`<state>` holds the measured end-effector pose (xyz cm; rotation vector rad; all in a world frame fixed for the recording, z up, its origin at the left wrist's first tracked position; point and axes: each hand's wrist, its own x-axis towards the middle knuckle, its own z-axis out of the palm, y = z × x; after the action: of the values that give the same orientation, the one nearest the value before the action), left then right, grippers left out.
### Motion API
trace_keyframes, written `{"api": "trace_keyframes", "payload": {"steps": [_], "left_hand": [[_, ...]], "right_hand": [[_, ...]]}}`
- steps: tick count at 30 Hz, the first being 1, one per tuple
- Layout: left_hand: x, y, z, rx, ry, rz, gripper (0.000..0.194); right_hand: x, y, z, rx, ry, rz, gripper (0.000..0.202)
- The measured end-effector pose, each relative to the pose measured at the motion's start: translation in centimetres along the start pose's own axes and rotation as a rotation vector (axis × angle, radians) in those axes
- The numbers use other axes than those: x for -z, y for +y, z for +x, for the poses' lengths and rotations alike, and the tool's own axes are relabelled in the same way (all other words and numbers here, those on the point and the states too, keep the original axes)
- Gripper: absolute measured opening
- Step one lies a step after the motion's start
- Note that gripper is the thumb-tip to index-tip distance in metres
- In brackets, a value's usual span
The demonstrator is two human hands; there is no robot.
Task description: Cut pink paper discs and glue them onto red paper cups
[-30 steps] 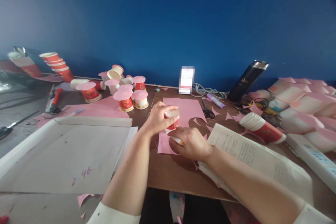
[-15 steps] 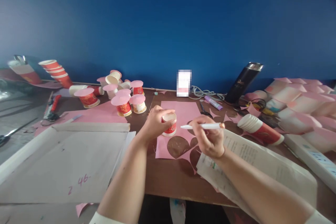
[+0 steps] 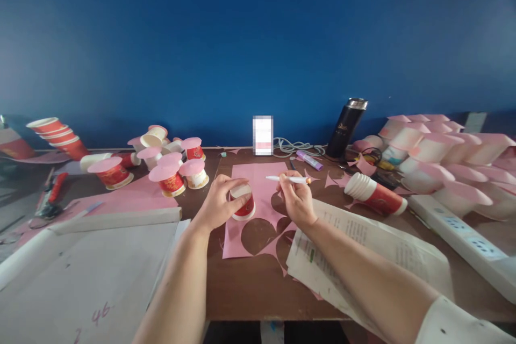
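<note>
1. A dark blue wall rises behind the far edge of my brown table.
2. The red paper cup stands rim down on the pink sheet, midway along the table and back from its near edge.
3. My left hand is clamped on the cup, thumb to the front. If I ease off or press unevenly, I judge the cup could slide, or drag the sheet along.
4. My right hand is closed round a white pen, its tip towards the cup but apart from it. A careless dip could leave a stray mark.
5. Cut-outs leave thin necks in the sheet's near part; a catching wrist could tear them.
6. Printed pages run to the table's near edge on my right; my arm could sweep them off.
7. Towards the far left corner, disc-topped cups crowd together; one bump might topple several.
</note>
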<state>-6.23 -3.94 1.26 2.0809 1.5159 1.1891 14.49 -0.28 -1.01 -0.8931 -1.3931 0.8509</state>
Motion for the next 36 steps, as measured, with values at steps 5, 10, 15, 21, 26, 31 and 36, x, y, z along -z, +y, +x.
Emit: {"api": "trace_keyframes", "payload": {"steps": [5, 10, 15, 21, 26, 31, 36], "left_hand": [[0.1, 0.0, 0.0, -0.016, -0.008, 0.008, 0.035], [0.1, -0.1, 0.0, -0.043, -0.009, 0.039, 0.036], [0.2, 0.2, -0.1, -0.076, 0.004, 0.061, 0.042], [0.7, -0.1, 0.4, 0.088, 0.470, 0.069, 0.049], [0.6, -1.4, 0.8, 0.189, 0.825, 0.205, 0.048], [0.0, -1.6, 0.6, 0.193, 0.667, 0.354, 0.045], [-0.4, -2.5, 0.5, 0.191, 0.600, 0.419, 0.048]], "right_hand": [[-0.5, 0.2, -0.8, 0.005, -0.080, -0.066, 0.027], [-0.6, 0.5, -1.3, 0.034, -0.132, -0.106, 0.028], [-0.4, 0.7, -1.0, 0.055, -0.114, -0.165, 0.027], [-0.4, 0.6, -0.8, 0.009, -0.075, -0.134, 0.027], [-0.4, 0.9, -0.9, -0.022, -0.096, -0.106, 0.030], [-0.3, 0.9, -0.9, -0.001, -0.123, -0.110, 0.028], [-0.3, 0.9, -0.9, 0.027, -0.139, -0.113, 0.025]]}}
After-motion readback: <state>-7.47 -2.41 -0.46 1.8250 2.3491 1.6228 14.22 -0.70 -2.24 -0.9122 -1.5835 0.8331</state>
